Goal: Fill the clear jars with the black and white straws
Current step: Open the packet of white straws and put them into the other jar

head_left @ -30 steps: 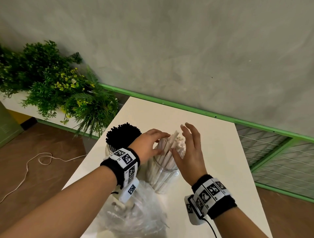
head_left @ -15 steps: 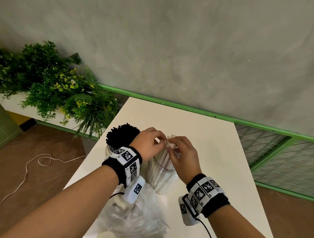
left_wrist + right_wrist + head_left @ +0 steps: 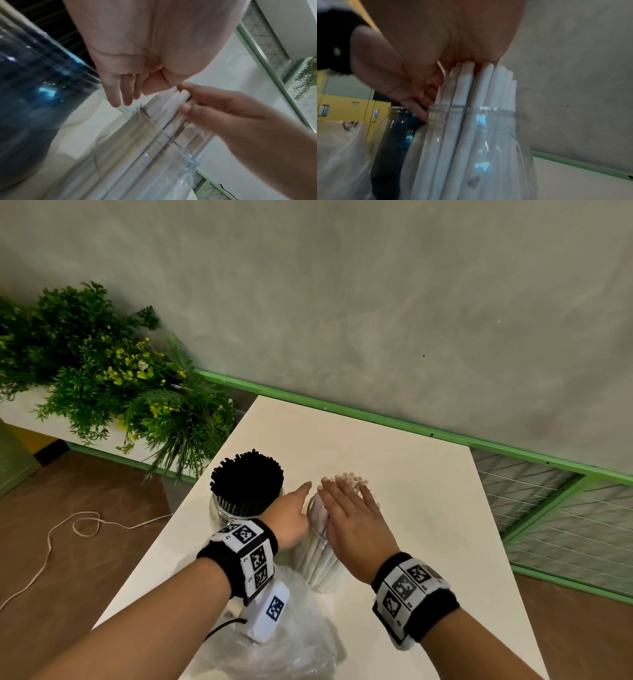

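Two clear jars stand side by side on the white table (image 3: 394, 491). The left jar (image 3: 222, 508) is packed with black straws (image 3: 246, 481). The right jar (image 3: 322, 563) (image 3: 488, 135) holds white straws (image 3: 351, 478) (image 3: 479, 86) that stick out above its rim. My right hand (image 3: 352, 518) lies flat over the white straws, palm on their tops. My left hand (image 3: 291, 515) (image 3: 120, 86) reaches between the two jars with straight fingers, its thumb against the side of the white bundle (image 3: 171, 102). Neither hand holds anything.
A crumpled clear plastic bag (image 3: 294, 642) lies at the table's near edge under my left wrist. Green plants (image 3: 102, 392) stand off the table's left side. A green rail (image 3: 376, 419) and a grey wall run behind. A white cord (image 3: 68, 525) lies on the floor.
Both hands were pinching at the tops of the white straws; now they have opened. The right hand has flattened over the tops and the left has slid down beside the bundle.
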